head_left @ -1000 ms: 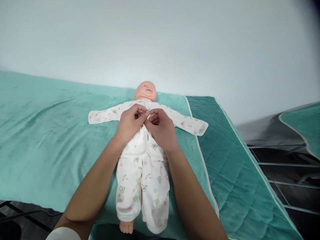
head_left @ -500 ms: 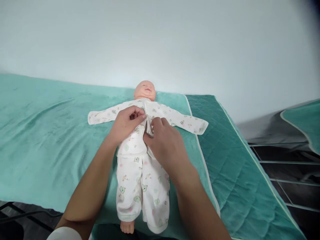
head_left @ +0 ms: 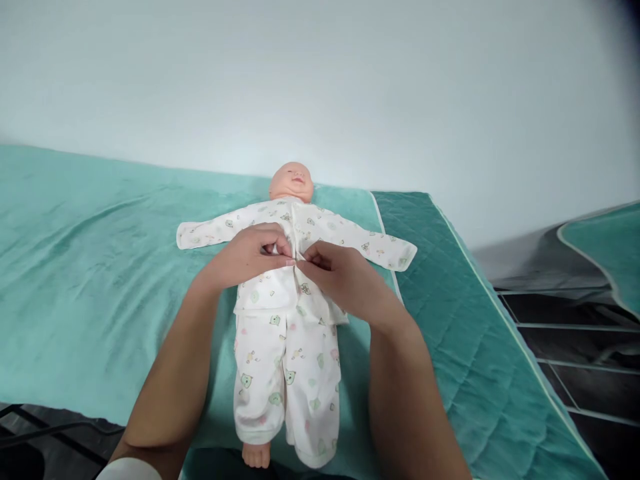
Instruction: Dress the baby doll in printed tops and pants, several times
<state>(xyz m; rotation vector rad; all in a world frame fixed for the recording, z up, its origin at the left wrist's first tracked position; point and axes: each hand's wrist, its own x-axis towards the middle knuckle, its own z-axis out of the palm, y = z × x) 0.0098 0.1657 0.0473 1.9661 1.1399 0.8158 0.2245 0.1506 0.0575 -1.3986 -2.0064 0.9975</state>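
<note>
A baby doll (head_left: 291, 181) lies on its back, its head toward the wall and its sleeved arms spread wide. It wears a white printed jacket (head_left: 265, 293) and matching trousers (head_left: 260, 373); one bare foot shows below the left trouser leg. My left hand (head_left: 255, 252) pinches one front edge of the jacket at the middle of the chest. Opposite it, my right hand (head_left: 337, 270) pinches the other front edge, fingertips nearly meeting the left ones. Whatever fastener lies between the fingertips is hidden.
A light green blanket (head_left: 100, 280) covers the bed, with a darker quilted cover (head_left: 470, 333) to the right. A pale wall (head_left: 320, 87) stands behind. Another green cloth (head_left: 605, 247) and a metal frame (head_left: 565, 327) are at far right.
My left hand has moved slightly down the jacket front. My right hand has turned, and its fingertips have come in against the left ones. The jacket's front edges now lie closer together.
</note>
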